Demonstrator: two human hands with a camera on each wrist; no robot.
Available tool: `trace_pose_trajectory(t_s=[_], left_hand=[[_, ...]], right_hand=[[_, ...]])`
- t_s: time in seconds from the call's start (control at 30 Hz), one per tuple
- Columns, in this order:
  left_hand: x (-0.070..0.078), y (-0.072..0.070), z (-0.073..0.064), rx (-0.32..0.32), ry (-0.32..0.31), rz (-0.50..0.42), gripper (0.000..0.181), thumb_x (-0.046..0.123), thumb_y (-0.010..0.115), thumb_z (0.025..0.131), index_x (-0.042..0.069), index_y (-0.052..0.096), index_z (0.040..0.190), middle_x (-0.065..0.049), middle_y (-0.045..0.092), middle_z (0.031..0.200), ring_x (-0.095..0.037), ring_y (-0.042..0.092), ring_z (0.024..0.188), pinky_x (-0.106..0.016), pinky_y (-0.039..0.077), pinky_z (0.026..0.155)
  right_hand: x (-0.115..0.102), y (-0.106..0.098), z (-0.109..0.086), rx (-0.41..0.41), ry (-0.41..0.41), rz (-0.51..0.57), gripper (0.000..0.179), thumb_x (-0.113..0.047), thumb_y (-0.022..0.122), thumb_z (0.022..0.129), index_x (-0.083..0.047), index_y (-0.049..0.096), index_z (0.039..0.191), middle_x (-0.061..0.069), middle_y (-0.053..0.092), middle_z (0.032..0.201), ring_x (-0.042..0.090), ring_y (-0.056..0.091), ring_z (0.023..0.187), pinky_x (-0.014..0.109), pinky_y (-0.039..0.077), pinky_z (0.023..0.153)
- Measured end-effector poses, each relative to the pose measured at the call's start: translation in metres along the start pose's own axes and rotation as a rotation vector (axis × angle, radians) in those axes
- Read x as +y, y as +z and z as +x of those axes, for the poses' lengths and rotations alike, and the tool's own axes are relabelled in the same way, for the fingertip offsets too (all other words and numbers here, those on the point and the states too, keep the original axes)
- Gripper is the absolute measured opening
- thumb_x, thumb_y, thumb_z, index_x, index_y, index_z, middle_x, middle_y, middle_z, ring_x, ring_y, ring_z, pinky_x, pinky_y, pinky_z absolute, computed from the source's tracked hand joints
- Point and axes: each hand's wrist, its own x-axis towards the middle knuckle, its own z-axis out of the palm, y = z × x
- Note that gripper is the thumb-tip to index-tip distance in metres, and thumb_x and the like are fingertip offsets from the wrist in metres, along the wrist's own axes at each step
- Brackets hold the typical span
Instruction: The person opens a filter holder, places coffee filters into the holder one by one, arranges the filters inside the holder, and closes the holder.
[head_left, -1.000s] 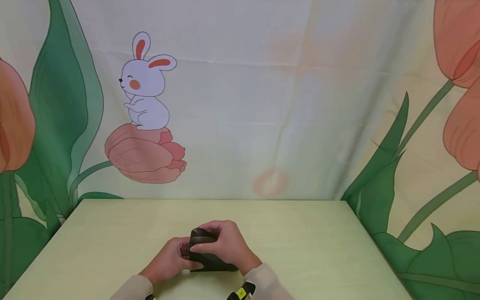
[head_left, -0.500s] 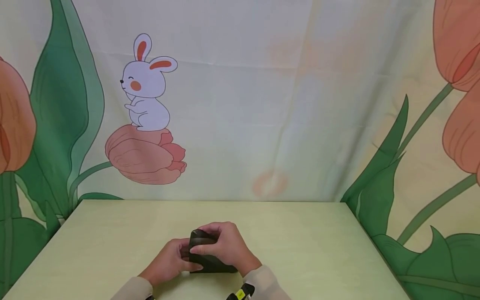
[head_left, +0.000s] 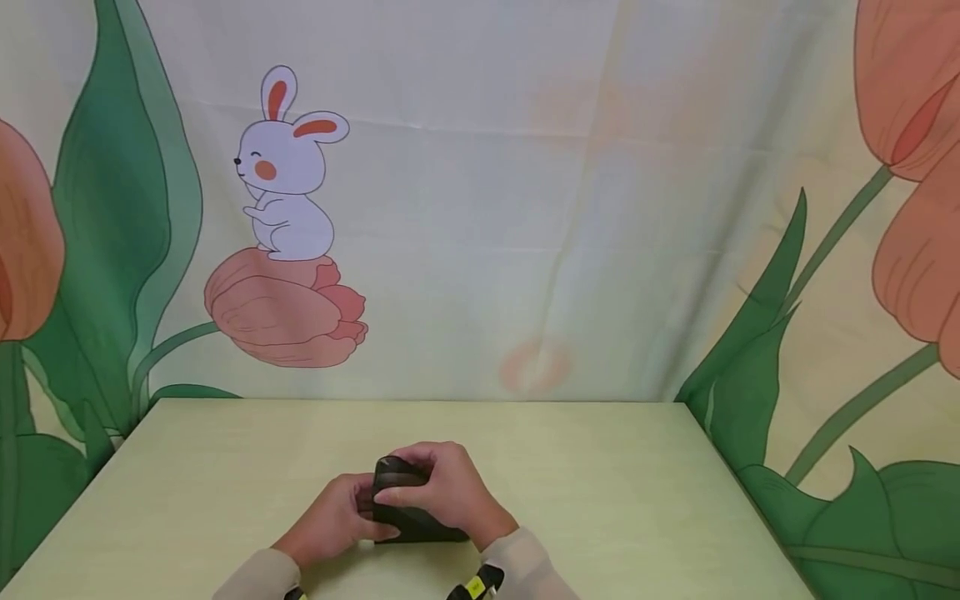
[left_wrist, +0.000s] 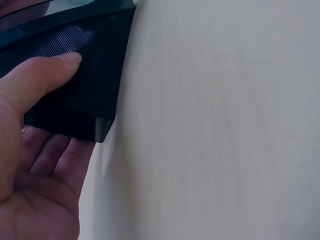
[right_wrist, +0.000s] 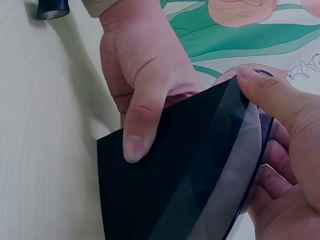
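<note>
A black wedge-shaped box (head_left: 423,527) with a smoky translucent upper part stands on the table between both hands; its exact kind I cannot tell. In the left wrist view, the box (left_wrist: 100,85) has a finely ridged side. My left hand (head_left: 330,517) grips its left end, thumb on the near side and fingers behind and under the edge. The right hand (head_left: 450,492) holds the upper part, thumb in front and fingers over the far side. In the right wrist view, the left thumb presses the dark side of the box (right_wrist: 170,175), while the right hand (right_wrist: 295,150) holds its translucent edge.
The pale wood-grain table (head_left: 600,475) extends around the box. Behind it hangs a cloth backdrop (head_left: 450,208) printed with a rabbit and tulips. Straps with black and yellow devices (head_left: 476,583) sit at the wrists.
Both hands keep the same hold on the box, with no clear movement. The whole head view has shifted slightly.
</note>
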Motion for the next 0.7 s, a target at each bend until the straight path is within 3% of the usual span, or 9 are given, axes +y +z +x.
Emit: trace_pose_trajectory(t_s=[0.2, 0.33, 0.47, 0.6, 0.7], left_hand=[[0.003, -0.002, 0.001, -0.040, -0.003, 0.036, 0.048, 0.009, 0.088, 0.079, 0.003, 0.068, 0.123, -0.010, 0.076, 0.115, -0.019, 0.073, 0.101, -0.024, 0.059, 0.083], [0.007, -0.002, 0.001, -0.042, -0.010, 0.098, 0.048, 0.011, 0.090, 0.078, 0.005, 0.069, 0.121, -0.007, 0.076, 0.115, -0.017, 0.072, 0.102, -0.025, 0.059, 0.087], [0.011, -0.006, 0.000, -0.059, 0.004, 0.162, 0.056, 0.017, 0.092, 0.075, 0.010, 0.068, 0.125, -0.004, 0.073, 0.124, -0.021, 0.069, 0.115, -0.034, 0.055, 0.101], [0.016, -0.018, -0.004, -0.088, -0.006, 0.181, 0.070, 0.021, 0.093, 0.075, 0.012, 0.062, 0.137, -0.006, 0.063, 0.142, -0.033, 0.053, 0.140, -0.047, 0.039, 0.117], [0.020, -0.031, -0.009, -0.083, -0.023, 0.225, 0.076, 0.020, 0.091, 0.076, 0.010, 0.056, 0.143, -0.011, 0.055, 0.150, -0.042, 0.041, 0.147, -0.056, 0.031, 0.120]], right_hand=[[0.000, 0.001, -0.002, 0.004, 0.008, 0.024, 0.039, -0.032, 0.091, 0.079, -0.018, 0.077, 0.113, -0.007, 0.078, 0.102, 0.001, 0.070, 0.086, 0.020, 0.056, 0.082], [0.002, -0.002, -0.003, -0.009, 0.011, 0.046, 0.046, -0.031, 0.090, 0.080, -0.019, 0.074, 0.121, -0.004, 0.076, 0.115, 0.005, 0.071, 0.097, 0.023, 0.056, 0.089], [0.004, -0.017, -0.008, 0.008, 0.018, 0.123, 0.050, -0.031, 0.087, 0.084, -0.022, 0.069, 0.129, 0.000, 0.071, 0.129, 0.015, 0.069, 0.114, 0.029, 0.056, 0.098], [0.006, -0.044, -0.016, 0.102, 0.042, 0.204, 0.042, -0.032, 0.080, 0.091, -0.020, 0.068, 0.130, 0.004, 0.068, 0.132, 0.025, 0.069, 0.117, 0.030, 0.057, 0.099], [0.011, -0.066, -0.023, 0.225, 0.072, 0.198, 0.035, -0.031, 0.075, 0.095, -0.016, 0.071, 0.127, 0.007, 0.069, 0.130, 0.028, 0.071, 0.114, 0.030, 0.058, 0.096]])
